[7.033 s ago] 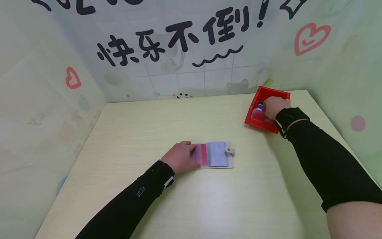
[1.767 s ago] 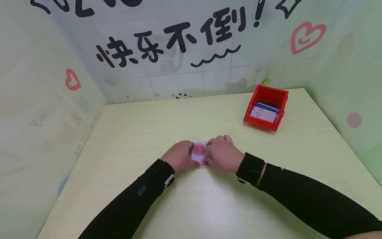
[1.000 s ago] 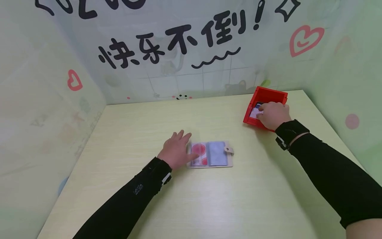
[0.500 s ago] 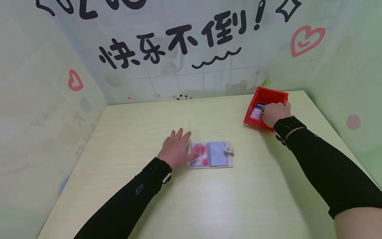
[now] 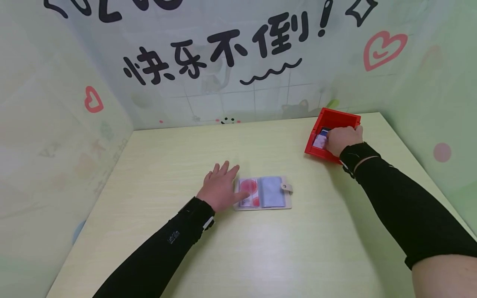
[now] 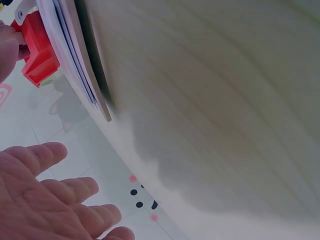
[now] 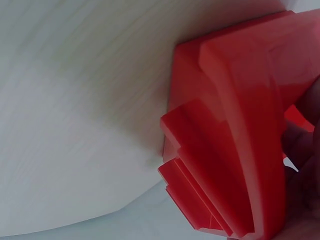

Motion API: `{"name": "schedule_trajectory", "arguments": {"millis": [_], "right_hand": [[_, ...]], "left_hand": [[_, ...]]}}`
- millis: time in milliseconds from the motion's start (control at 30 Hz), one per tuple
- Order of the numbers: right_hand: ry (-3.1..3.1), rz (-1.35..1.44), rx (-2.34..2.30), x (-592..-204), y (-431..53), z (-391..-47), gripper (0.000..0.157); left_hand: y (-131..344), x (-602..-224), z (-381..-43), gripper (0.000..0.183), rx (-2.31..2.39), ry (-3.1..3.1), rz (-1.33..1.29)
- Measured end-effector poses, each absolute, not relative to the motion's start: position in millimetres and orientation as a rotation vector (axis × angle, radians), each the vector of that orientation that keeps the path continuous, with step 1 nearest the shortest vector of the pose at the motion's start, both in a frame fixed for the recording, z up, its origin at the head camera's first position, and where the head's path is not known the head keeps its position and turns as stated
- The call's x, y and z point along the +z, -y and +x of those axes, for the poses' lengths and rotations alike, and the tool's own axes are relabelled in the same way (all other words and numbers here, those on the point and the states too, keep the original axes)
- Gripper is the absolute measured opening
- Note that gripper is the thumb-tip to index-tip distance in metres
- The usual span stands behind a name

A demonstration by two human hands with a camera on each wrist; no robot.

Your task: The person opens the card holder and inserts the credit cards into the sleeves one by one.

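An unfolded card holder [image 5: 272,192] with clear sleeves and a snap strap lies on the table. In its left half shows a white card [image 5: 248,194] with pink-red circles. Beside that half my left hand [image 5: 220,189] has its fingers spread, the thumb overlapping the card's edge in the head view. The left wrist view shows the holder's layered pages [image 6: 82,65] edge-on. My right hand [image 5: 342,140] reaches into a red bin [image 5: 344,120], over several cards [image 5: 321,140]. Its fingertips are hidden inside, so I cannot tell whether they pinch a card.
The bin stands at the back right of the pale wooden table [image 5: 179,157], near the back wall [image 5: 208,103]. Printed wall sheets enclose the table at the back, left and right.
The card with pink-red circles has come into the holder's left half, covering the stripes seen earlier. My right hand has moved from the holder back to the bin; my left hand has let go.
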State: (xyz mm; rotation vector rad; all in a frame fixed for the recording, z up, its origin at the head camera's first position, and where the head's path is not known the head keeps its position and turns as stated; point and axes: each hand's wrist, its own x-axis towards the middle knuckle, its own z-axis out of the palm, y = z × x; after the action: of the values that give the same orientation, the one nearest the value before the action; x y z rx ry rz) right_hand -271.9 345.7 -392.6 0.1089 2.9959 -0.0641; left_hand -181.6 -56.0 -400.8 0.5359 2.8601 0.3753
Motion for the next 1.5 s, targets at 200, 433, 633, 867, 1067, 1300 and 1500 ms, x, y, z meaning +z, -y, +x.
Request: {"name": "schedule_trajectory", "arguments": {"millis": [200, 433, 633, 867, 1067, 1300, 1500], "right_hand": [[-2.983, 0.144, -0.068, -390.5, -344.9, -275.0, 0.026], [-2.993, 0.123, -0.052, -395.9, -349.1, -280.8, 0.027], [-3.010, 0.100, -0.024, -394.3, -347.3, -277.6, 0.029], [-2.984, 0.109, -0.155, -391.9, -349.5, -277.5, 0.030], [-2.913, 0.114, -0.348, -387.3, -357.1, -281.0, 0.041], [-2.882, 0.087, -0.440, -375.3, -356.9, -275.8, 0.043], [-2.911, 0.082, -0.420, -375.4, -357.2, -274.4, 0.041]], "left_hand": [[55.6, -400.9, -181.1, 0.091, 0.388, -2.847, 0.522], [55.4, -401.5, -179.6, 0.091, 0.403, -2.846, 0.513], [56.2, -401.7, -178.1, 0.090, 0.402, -2.842, 0.513], [56.2, -400.9, -178.0, 0.090, 0.415, -2.835, 0.517], [56.7, -401.1, -177.7, 0.089, 0.406, -2.834, 0.516], [57.1, -401.5, -177.5, 0.089, 0.401, -2.832, 0.513], [57.3, -401.5, -176.0, 0.089, 0.399, -2.829, 0.514]]}}
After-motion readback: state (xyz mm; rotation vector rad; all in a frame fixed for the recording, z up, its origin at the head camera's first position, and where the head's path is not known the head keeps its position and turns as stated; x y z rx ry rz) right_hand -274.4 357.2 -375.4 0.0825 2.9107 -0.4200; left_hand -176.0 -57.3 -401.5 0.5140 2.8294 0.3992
